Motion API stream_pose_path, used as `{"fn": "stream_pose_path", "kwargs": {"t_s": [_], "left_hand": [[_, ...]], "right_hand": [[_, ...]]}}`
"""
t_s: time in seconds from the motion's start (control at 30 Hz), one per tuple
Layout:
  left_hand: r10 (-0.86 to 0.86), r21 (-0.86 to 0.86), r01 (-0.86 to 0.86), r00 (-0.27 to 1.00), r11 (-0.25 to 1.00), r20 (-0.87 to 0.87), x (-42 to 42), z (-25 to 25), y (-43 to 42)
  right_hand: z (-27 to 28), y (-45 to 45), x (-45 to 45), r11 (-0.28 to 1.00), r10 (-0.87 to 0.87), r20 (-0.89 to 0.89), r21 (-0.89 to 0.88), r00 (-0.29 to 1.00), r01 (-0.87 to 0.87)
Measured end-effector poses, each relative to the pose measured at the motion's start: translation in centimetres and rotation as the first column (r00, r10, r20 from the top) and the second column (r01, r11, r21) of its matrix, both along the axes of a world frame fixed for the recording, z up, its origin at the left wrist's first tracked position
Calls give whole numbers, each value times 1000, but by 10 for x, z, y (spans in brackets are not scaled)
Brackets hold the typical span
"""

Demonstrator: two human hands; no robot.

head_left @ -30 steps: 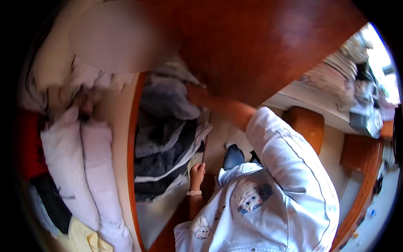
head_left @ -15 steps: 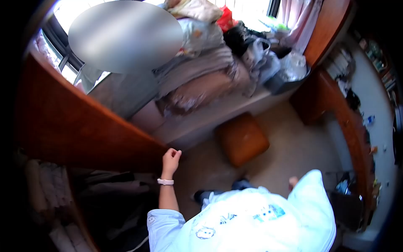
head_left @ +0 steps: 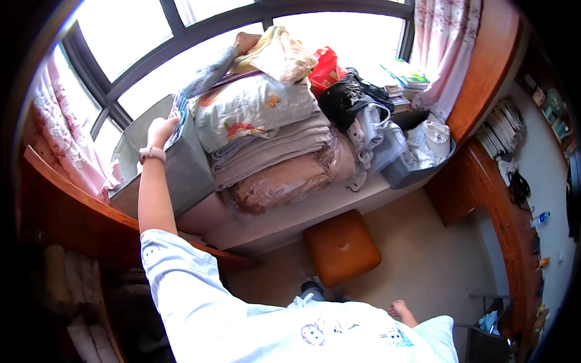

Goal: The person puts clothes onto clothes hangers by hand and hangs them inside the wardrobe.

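Note:
My left hand (head_left: 162, 130), with a pale band at the wrist, reaches to the rim of a grey fabric box (head_left: 192, 166) on the window ledge. Its fingers are closed on the lower end of a grey-blue patterned cloth (head_left: 209, 77). The cloth slants up beside a pile of bedding, where a white floral quilt (head_left: 251, 109) lies on folded mauve blankets (head_left: 278, 145). Low in the view, near my body, my right hand (head_left: 399, 310) hangs with its fingers curled and nothing visible in them.
An orange-brown stool (head_left: 342, 248) stands on the floor below the ledge. Bags and a grey bin (head_left: 417, 172) sit to the right of the bedding. A wooden door edge (head_left: 85, 187) lies at the left, with a wooden desk (head_left: 502, 224) along the right wall.
The view has turned from the wardrobe to the window ledge. My left hand has moved up and left, from beside the wooden door to the box and cloth. My right hand has come down from the wardrobe clothes.

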State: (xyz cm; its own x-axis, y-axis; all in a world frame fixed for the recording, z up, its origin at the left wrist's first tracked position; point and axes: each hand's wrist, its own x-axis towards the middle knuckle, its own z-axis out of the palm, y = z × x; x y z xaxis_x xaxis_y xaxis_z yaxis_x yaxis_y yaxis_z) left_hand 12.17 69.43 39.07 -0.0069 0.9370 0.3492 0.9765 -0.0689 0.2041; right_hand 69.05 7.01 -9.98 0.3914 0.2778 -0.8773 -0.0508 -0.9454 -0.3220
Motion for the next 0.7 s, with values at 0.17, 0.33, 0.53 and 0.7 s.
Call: {"fn": "stream_pose_path", "kwargs": {"t_s": [0.17,0.33,0.53,0.7], "left_hand": [[-6,-32,13,977,999,215,-33,2,38],[40,158,-63,989,985,143,-87,45,26],[123,618,-166,986,768,112,-52,104,-19],[237,722,-411,911,556,336,-67,144,-38]], "right_hand": [[32,40,-28,982,181,-27,62,983,-179],[33,88,-33,972,235,42,-42,971,-233],[-20,152,-39,994,75,-89,85,993,-67],[-20,187,-59,983,63,-117,179,991,-41]]}}
